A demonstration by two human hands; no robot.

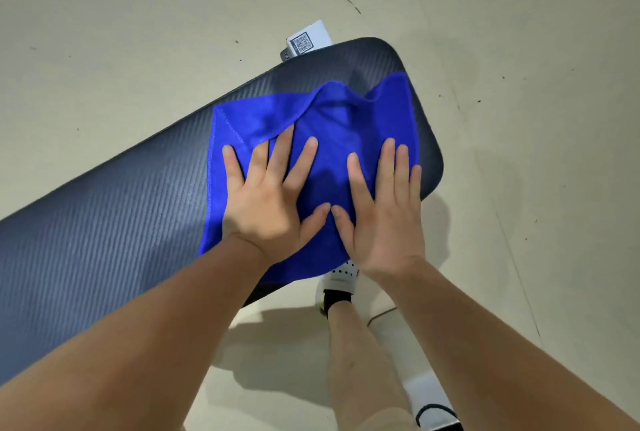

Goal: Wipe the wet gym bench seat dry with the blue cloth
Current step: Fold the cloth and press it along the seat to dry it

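Observation:
A long black padded gym bench seat (114, 209) runs from the lower left to its rounded end at the upper right. The blue cloth (332, 119) lies spread over that right end, with its far edge rumpled and folded up. My left hand (270, 195) lies flat on the cloth, fingers spread. Beside it, my right hand (381, 209) also presses flat on the cloth, fingers apart, and the two thumbs almost touch. Neither hand grips the cloth.
Beige floor (138, 15) surrounds the bench. A white tag with a QR code (306, 39) sticks out behind the bench's far end. My legs and white shoes (337, 285) stand by the bench's near edge, next to a thin cable (381, 313) on the floor.

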